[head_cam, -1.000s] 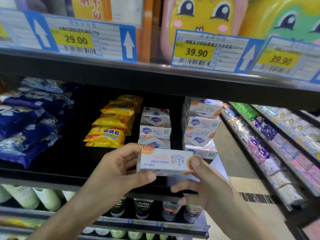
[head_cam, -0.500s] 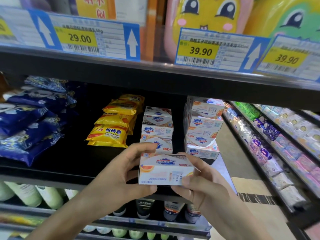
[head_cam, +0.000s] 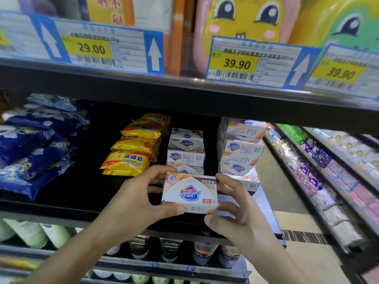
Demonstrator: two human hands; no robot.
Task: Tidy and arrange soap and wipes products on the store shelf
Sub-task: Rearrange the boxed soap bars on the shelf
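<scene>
Both hands hold the soap box (head_cam: 189, 193) in front of the shelf (head_cam: 61, 208): left hand (head_cam: 131, 203) and right hand (head_cam: 235, 208) pinch its sides, logo upside down, before two box stacks (head_cam: 240, 152).

A white soap box (head_cam: 189, 194) with orange corners and a blue shield logo is held in front of the shelf (head_cam: 61, 206), its broad face toward the camera and its printing upside down. Behind it stand two stacks of matching soap boxes — the left stack (head_cam: 185, 150) straight, the right stack (head_cam: 241, 148) with boxes turned at differing angles. Left of these lies a pile of yellow sulfur soap packs (head_cam: 133, 148), overlapping and leaning back. Further left, dark blue patterned packs (head_cam: 39, 144) — probably wipes, though the print is too blurred to read — lie in a loose, slumped heap.
</scene>
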